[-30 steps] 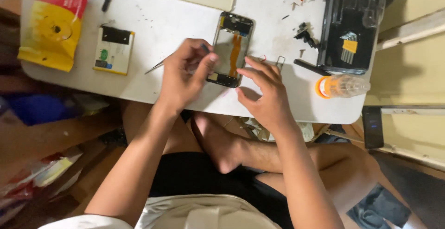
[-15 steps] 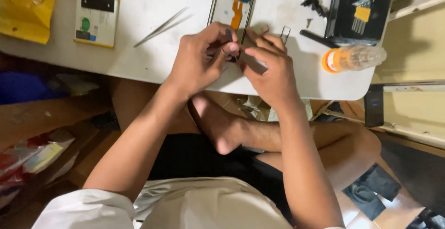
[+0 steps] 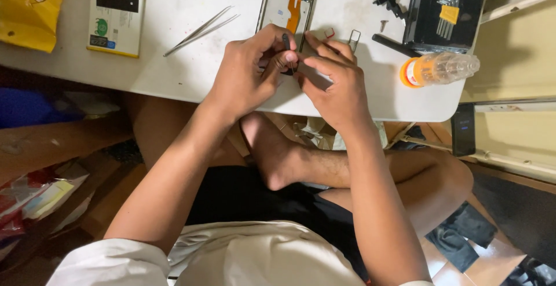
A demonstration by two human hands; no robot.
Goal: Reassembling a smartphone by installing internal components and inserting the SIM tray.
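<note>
The opened phone [image 3: 288,5] lies on the white counter [image 3: 174,71], its back off and an orange ribbon cable showing, its lower end hidden under both hands. The left hand [image 3: 249,71] has its grip closed, thumb and forefinger pinching a small dark part [image 3: 286,41] just above the phone's lower end. The right hand [image 3: 336,80] meets it fingertip to fingertip, its grip curled shut; whether it holds anything cannot be told. Tweezers [image 3: 200,31] lie to the left, a clear bottle with an orange cap [image 3: 440,68] to the right.
</note>
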